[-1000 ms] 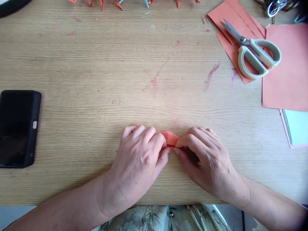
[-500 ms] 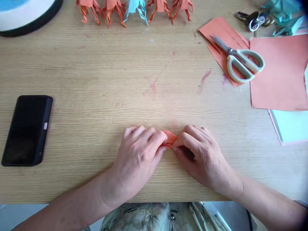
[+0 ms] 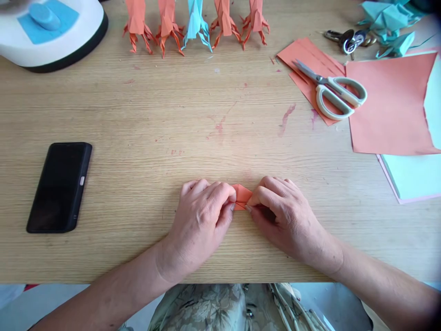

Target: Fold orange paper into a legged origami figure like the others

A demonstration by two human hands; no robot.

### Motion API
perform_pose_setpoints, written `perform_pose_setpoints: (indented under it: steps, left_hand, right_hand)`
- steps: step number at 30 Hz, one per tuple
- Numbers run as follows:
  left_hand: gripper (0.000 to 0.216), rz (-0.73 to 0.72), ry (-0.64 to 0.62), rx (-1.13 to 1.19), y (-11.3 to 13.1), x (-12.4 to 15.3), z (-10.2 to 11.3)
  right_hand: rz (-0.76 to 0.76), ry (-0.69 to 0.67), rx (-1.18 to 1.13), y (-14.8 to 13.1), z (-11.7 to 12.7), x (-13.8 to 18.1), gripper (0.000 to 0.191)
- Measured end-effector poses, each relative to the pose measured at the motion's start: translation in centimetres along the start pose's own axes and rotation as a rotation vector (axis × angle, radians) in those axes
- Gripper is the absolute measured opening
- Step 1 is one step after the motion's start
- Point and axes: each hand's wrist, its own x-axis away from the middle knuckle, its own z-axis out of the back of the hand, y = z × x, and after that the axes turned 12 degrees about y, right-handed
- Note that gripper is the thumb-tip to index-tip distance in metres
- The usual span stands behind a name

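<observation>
Pinched from both sides just over the wooden table [image 3: 138, 119], close to its near edge and about midway across: a small folded orange paper [image 3: 242, 195]. On its left end, the left hand [image 3: 203, 218], thumb and forefinger pressed together on the fold, other fingers curled in. On its right end, the right hand [image 3: 284, 216], likewise nipping the paper between thumb and forefinger tip. Only a short peaked middle part of the paper showing between the knuckles; hard to tell whether resting on the wood or held just clear of it. Well to the left, lying flat, a black phone [image 3: 60, 186]. Along the far edge, a row of folded paper figures [image 3: 196, 23], four orange and one light blue, with a white device [image 3: 51, 37] at the far left. At the far right, scissors [image 3: 324, 83] lying on orange strips [image 3: 303, 55], beside a large orange sheet [image 3: 389, 105]; beyond these, keys [image 3: 349, 39] and teal folded figures [image 3: 386, 18]; nearer, a pale green sheet [image 3: 413, 172].
</observation>
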Motion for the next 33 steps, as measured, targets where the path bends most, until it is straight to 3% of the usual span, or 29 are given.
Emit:
perform_pose_setpoints:
  steps: [7,11,13,19,25,33]
  left_hand:
    - [0.013,-0.164,0.035,-0.132,-0.2,0.6,-0.1]
    - [0.021,-0.447,0.140,-0.149,-0.7,1.8,0.3]
    - [0.033,-0.556,0.094,-0.116,-0.9,2.4,0.3]
    - [0.057,-0.470,-0.127,-0.192,-1.3,3.9,-0.2]
    - [0.071,-0.449,-0.154,-0.199,-1.4,4.3,-0.3]
    - [0.074,-0.422,-0.159,-0.235,-1.1,4.1,-0.3]
  right_hand:
    - [-0.001,0.001,-0.011,0.0,0.0,-0.1,0.017]
    - [-0.007,-0.001,-0.008,0.0,0.0,0.0,0.018]
    - [-0.002,0.003,-0.008,0.0,0.0,0.0,0.019]
    - [-0.002,0.000,-0.052,0.1,0.4,0.2,0.018]
    - [-0.099,0.132,-0.141,1.6,2.7,2.2,0.013]
    - [-0.036,0.064,0.050,0.9,2.4,2.3,0.003]
